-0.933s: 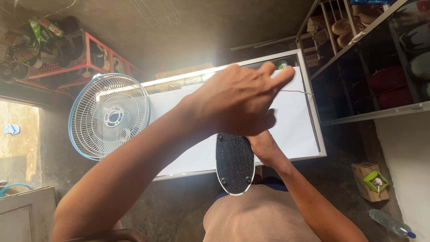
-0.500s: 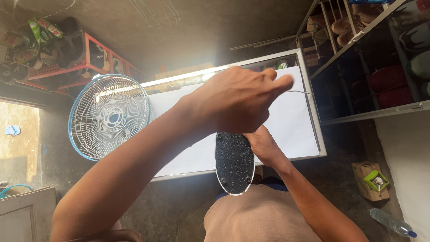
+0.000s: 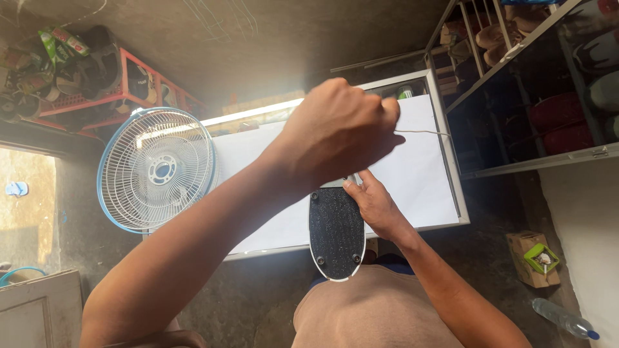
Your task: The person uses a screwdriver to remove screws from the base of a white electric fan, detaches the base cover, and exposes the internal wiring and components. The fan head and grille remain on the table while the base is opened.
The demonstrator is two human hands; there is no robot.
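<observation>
Thread (image 3: 422,132) ran taut from the left hand (image 3: 335,132) toward the right, a thin pale line drawn out level above the white counter (image 3: 425,174). That hand was closed in a loose fist, fingers pinched on the thread's end, raised high and near the camera. Below it stood a shoe sole (image 3: 336,233), black and grainy with a pale rim, held upright on the person's knee, just off the near edge of the counter. The right hand (image 3: 377,206) gripped the sole's upper right edge, thumb pressed on its face, fingers wrapped behind. Whether a needle was in play could not be told.

To pull a stitch well here, the draw likely wanted to stay straight and steady, with the right hand bracing the sole firmly so that it would not twist, and the thread kept clear of the sole's rim to avoid snagging.

Beyond the counter's left edge stood a fan (image 3: 158,171) with a blue-rimmed white grille. A red rack (image 3: 138,71) of shoes lay past it, and a metal shelf (image 3: 535,96) with more shoes stood past the counter's right edge.
</observation>
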